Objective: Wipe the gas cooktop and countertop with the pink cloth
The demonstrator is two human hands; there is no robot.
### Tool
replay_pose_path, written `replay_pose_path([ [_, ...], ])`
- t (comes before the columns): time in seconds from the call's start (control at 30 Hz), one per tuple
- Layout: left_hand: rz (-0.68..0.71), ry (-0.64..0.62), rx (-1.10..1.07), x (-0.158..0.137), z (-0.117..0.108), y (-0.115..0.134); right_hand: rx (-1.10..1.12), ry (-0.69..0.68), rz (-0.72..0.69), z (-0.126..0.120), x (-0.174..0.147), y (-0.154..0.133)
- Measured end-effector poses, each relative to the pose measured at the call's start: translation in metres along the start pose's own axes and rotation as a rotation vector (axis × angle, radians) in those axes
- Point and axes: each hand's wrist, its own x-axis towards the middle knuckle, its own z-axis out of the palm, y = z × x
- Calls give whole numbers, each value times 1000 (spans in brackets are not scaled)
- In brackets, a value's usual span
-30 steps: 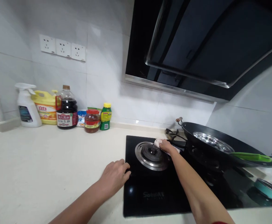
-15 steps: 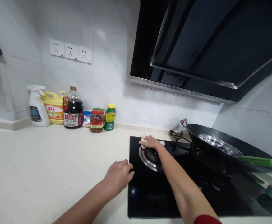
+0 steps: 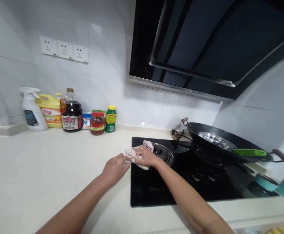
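My right hand [image 3: 146, 156] is closed around a crumpled whitish cloth [image 3: 142, 166] on the left part of the black glass cooktop [image 3: 154, 195]. Just right of that hand is the round metal burner [image 3: 167, 156], partly hidden by hand and cloth. My left hand [image 3: 115, 167] hovers or rests at the cooktop's left edge, fingers loosely bent and apart. Its fingertips reach the cloth's left corner; whether they grip it I cannot tell, but no firm hold shows.
A black wok [image 3: 249, 143] holding a steel plate [image 3: 217, 140] and a green-handled utensil [image 3: 250, 152] sits on the right burner. A teal pot [image 3: 267, 182] stands at the cooktop's right. Along the wall are a spray bottle [image 3: 33, 112], soy sauce [image 3: 71, 113] and a jar [image 3: 97, 124]. A range hood [image 3: 192, 45] hangs above.
My right hand has drawn the cloth left and nearer, off the burner's far side to the cooktop's left edge. My left hand has shifted slightly up and left. The view has turned right.
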Motion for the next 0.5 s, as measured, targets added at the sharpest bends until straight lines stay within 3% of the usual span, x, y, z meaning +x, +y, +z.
replay_pose_path([
  [0.13, 1, 13, -48, 1, 0, -3, 38, 30, -48, -5, -49, -20],
  [0.37, -32, 11, -140, 1, 0, -9, 36, 100, -14, -23, -144, -54],
  [0.5, -2, 11, -173, 2, 4, -8, 31, 123, 22, -21, -173, -72],
])
